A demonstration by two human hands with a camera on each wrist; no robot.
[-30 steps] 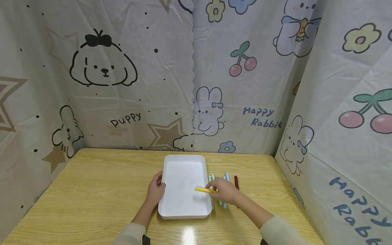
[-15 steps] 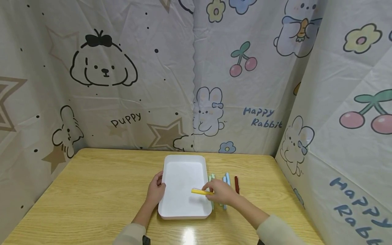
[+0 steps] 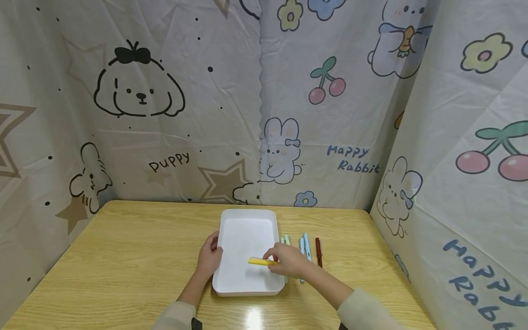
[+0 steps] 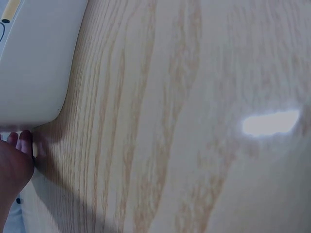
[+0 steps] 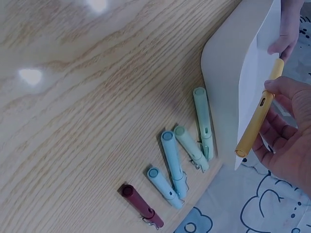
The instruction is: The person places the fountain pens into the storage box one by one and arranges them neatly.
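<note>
My right hand (image 3: 290, 261) pinches a yellow pen (image 3: 261, 261) between thumb and fingers, above the right half of a white tray (image 3: 231, 275). In the right wrist view the yellow pen (image 5: 260, 109) slants over the tray's wall (image 5: 228, 58), and the right hand (image 5: 291, 131) has its thumb on the barrel. My left hand (image 3: 209, 258) grips the tray's left side, thumb at the rim. Only part of the left hand (image 4: 17, 158) shows in the left wrist view, with its fingertips against the tray's outer wall (image 4: 39, 63).
Right of the tray lie two green pens (image 5: 203, 121), two blue pens (image 5: 173, 160) and a dark red pen (image 5: 141, 205) on the wooden table (image 3: 136, 256). A printed curtain (image 3: 165, 137) hangs behind the table and along its sides.
My right hand has carried the yellow pen left and slightly toward me, farther over the tray. More of the blue and dark red pens shows. The left hand and tray have stayed put.
</note>
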